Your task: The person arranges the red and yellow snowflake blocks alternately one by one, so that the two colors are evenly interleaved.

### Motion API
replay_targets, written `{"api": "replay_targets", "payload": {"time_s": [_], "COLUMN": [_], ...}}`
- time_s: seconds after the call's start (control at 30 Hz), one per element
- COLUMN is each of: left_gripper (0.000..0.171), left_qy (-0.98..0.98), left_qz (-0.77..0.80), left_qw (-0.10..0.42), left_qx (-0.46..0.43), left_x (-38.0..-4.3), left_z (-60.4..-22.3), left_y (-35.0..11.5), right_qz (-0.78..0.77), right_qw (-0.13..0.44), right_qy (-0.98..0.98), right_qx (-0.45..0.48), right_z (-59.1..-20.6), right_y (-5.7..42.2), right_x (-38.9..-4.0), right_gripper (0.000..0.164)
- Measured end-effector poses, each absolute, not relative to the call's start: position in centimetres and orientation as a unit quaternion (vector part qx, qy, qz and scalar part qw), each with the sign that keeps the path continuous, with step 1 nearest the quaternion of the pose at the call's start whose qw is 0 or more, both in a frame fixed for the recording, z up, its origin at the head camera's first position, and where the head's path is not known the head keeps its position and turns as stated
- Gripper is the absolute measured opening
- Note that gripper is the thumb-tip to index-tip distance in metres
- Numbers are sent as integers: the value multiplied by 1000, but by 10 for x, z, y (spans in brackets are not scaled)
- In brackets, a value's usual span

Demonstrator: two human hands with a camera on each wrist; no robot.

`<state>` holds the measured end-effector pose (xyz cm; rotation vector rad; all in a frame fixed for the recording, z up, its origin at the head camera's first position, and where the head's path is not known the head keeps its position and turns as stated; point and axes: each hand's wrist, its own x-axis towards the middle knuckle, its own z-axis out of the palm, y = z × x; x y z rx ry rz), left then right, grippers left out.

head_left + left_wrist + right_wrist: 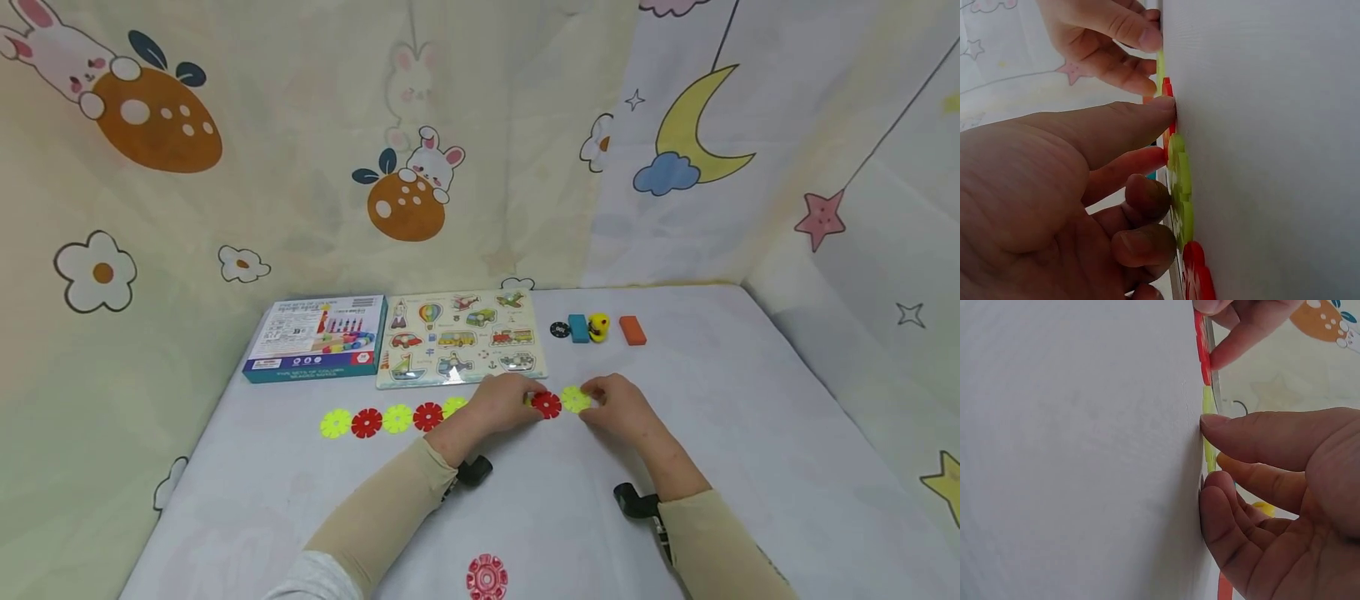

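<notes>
A row of flower-shaped plastic discs, red and yellow-green by turns, lies flat across the white table. My left hand (501, 406) pinches a red disc (547, 405) near the row's right end, its thumb and index finger at the disc's edges. Just right of that, my right hand (622, 408) holds the last yellow-green disc (575, 399) between thumb and fingers. In the right wrist view, this yellow-green disc (1207, 400) sits close to the red disc (1202, 347); whether they interlock I cannot tell. My left hand and forearm hide part of the row's middle.
Behind the row lie a teal-edged box (315, 337) and a vehicle picture puzzle board (461, 337). To their right are a black round piece (559, 330), a blue block (578, 328), a yellow duck (598, 327) and an orange block (633, 331). A red pattern (487, 577) shows near the front.
</notes>
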<state>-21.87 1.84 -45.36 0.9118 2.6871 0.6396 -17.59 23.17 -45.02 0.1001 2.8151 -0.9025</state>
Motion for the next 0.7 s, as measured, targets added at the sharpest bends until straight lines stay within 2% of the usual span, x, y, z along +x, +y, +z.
{"api": "replay_targets", "payload": {"time_s": [0.2, 0.43, 0.7], "left_gripper": [43, 43, 44], "left_qy": [922, 918, 917], "left_qz": [219, 226, 215], "left_qw": [115, 137, 136], "left_qx": [298, 295, 307], "left_x": [-222, -227, -228], "left_z": [-446, -444, -449], "left_y": [26, 46, 67], "right_qz": [-296, -310, -326], "right_qw": [86, 84, 101], "right_qy": [951, 947, 939], "right_qx": [28, 20, 38], "right_z": [-450, -449, -442], "right_y": [231, 232, 229], "right_x": [-177, -174, -167], "right_gripper": [41, 41, 44]}}
